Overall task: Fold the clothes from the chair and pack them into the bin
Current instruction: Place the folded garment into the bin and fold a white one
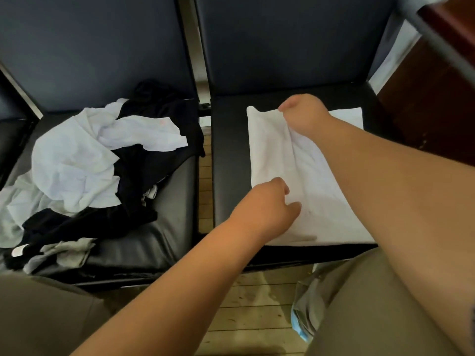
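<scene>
Reaching out over the right seat (231, 150), the person has both arms stretched forward and down. The right arm goes the long way across, and the right hand (300, 114) sits at the far end of the white cloth (334, 201). Its fingers are curled under, and its grip pinches the cloth by the top edge. The left arm comes in from the lower left. The left hand (267, 201) is at the near left side of the same cloth, knuckles up, thumb lying on the fabric. Its grip is narrow and holds a fold of the cloth. A soft crease runs between the two hands.

The white cloth lies flat on the right seat and covers most of it. Its long way goes from the person toward the chair back (282, 47), and the far end leans a little to the left.

The left seat (159, 240) holds a messy pile of clothes (77, 163): white ones on top, black ones under and around them, and some grey bits at the front edge. The two seats stand side by side with a thin gap between them, and the wooden floor (244, 317) shows through it.

Down by the person's right leg is something soft, grey and blue (305, 312). It is too blurry to tell what it is.
</scene>
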Demonstrator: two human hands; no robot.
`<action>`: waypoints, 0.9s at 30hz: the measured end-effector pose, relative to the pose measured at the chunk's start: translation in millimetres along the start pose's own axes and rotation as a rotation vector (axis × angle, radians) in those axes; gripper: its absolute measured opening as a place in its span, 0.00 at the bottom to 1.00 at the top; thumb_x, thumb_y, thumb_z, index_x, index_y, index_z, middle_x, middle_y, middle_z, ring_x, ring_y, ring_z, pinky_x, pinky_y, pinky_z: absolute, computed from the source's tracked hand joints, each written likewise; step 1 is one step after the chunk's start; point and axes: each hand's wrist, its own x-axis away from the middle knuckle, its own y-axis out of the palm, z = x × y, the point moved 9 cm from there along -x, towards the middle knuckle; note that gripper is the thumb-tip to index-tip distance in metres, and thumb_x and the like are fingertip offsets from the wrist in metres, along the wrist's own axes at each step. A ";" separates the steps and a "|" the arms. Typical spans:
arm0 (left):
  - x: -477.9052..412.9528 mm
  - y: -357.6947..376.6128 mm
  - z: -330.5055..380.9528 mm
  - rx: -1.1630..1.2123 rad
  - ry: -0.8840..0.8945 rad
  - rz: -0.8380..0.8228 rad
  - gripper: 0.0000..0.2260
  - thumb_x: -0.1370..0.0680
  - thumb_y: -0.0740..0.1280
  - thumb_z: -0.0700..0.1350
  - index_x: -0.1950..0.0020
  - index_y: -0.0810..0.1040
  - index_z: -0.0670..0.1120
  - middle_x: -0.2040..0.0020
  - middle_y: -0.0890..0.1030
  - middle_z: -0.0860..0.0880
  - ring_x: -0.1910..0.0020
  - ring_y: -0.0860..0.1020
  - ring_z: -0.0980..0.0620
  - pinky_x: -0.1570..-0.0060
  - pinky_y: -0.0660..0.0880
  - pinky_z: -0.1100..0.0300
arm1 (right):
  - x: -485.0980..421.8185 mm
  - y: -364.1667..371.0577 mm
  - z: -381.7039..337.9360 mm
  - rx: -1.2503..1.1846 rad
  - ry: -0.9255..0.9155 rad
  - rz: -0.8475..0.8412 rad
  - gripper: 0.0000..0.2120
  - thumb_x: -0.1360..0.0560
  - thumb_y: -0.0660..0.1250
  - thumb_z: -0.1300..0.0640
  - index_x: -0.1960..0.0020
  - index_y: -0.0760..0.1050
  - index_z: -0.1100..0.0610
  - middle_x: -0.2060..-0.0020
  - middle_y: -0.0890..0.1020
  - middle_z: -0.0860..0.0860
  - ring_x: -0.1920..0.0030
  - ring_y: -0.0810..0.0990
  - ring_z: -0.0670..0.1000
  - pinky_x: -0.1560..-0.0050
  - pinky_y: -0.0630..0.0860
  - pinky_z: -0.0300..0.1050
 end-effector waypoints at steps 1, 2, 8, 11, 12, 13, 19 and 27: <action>-1.1 -7.7 1.9 -0.054 0.037 0.069 0.21 0.17 0.66 0.58 0.27 0.72 0.50 0.40 0.80 0.51 0.43 0.79 0.49 0.45 0.80 0.50 | -0.4 -3.2 -1.2 0.004 -0.008 0.015 0.14 0.17 0.63 0.58 0.36 0.83 0.56 0.40 0.84 0.52 0.37 0.81 0.57 0.44 0.78 0.50; -1.5 -14.7 5.7 -0.135 0.087 0.136 0.21 0.17 0.67 0.57 0.27 0.72 0.50 0.39 0.78 0.51 0.41 0.77 0.49 0.43 0.80 0.50 | -1.7 -5.1 -3.3 0.003 -0.017 0.029 0.14 0.17 0.63 0.59 0.37 0.83 0.59 0.40 0.84 0.55 0.38 0.82 0.58 0.42 0.79 0.52; -9.4 4.5 -2.9 -0.487 0.129 -0.066 0.46 0.26 0.74 0.67 0.16 0.55 0.54 0.15 0.48 0.47 0.16 0.49 0.41 0.19 0.54 0.41 | 12.4 21.3 -5.3 0.181 -0.106 -0.189 0.14 0.16 0.64 0.55 0.34 0.83 0.50 0.33 0.80 0.49 0.31 0.76 0.55 0.35 0.73 0.47; -15.2 3.7 -18.6 -0.510 0.085 -0.140 0.48 0.24 0.75 0.62 0.14 0.49 0.57 0.13 0.40 0.52 0.14 0.42 0.44 0.17 0.49 0.41 | 16.0 22.9 -1.8 0.211 -0.116 -0.213 0.17 0.17 0.65 0.57 0.30 0.81 0.50 0.28 0.77 0.49 0.28 0.74 0.55 0.31 0.73 0.48; -17.4 -0.2 -23.3 -0.530 0.065 -0.159 0.48 0.24 0.75 0.60 0.13 0.48 0.58 0.13 0.39 0.52 0.14 0.40 0.44 0.16 0.48 0.42 | 16.0 22.7 -1.1 0.213 -0.115 -0.220 0.18 0.17 0.64 0.57 0.29 0.81 0.51 0.27 0.76 0.50 0.27 0.73 0.55 0.30 0.72 0.49; -19.7 -4.9 -29.0 -0.544 0.039 -0.177 0.47 0.23 0.75 0.58 0.13 0.46 0.58 0.14 0.37 0.52 0.15 0.39 0.44 0.16 0.48 0.42 | 17.3 22.9 -0.3 0.212 -0.111 -0.232 0.18 0.16 0.63 0.59 0.28 0.80 0.54 0.27 0.76 0.52 0.26 0.73 0.57 0.29 0.72 0.49; -17.4 -35.2 -33.7 -0.600 -0.025 -0.127 0.38 0.20 0.65 0.38 0.13 0.52 0.53 0.14 0.38 0.45 0.14 0.41 0.43 0.16 0.49 0.48 | 7.4 4.4 14.4 -0.049 -0.062 -0.107 0.21 0.16 0.59 0.63 0.26 0.79 0.51 0.25 0.74 0.49 0.26 0.73 0.54 0.37 0.71 0.41; 6.0 27.7 49.4 -0.296 0.307 -0.070 0.13 0.18 0.65 0.47 0.34 0.76 0.48 0.39 0.76 0.49 0.40 0.75 0.47 0.41 0.76 0.47 | -1.2 -46.3 84.1 0.215 0.117 0.058 0.13 0.17 0.59 0.63 0.41 0.81 0.65 0.48 0.82 0.61 0.45 0.80 0.63 0.46 0.77 0.53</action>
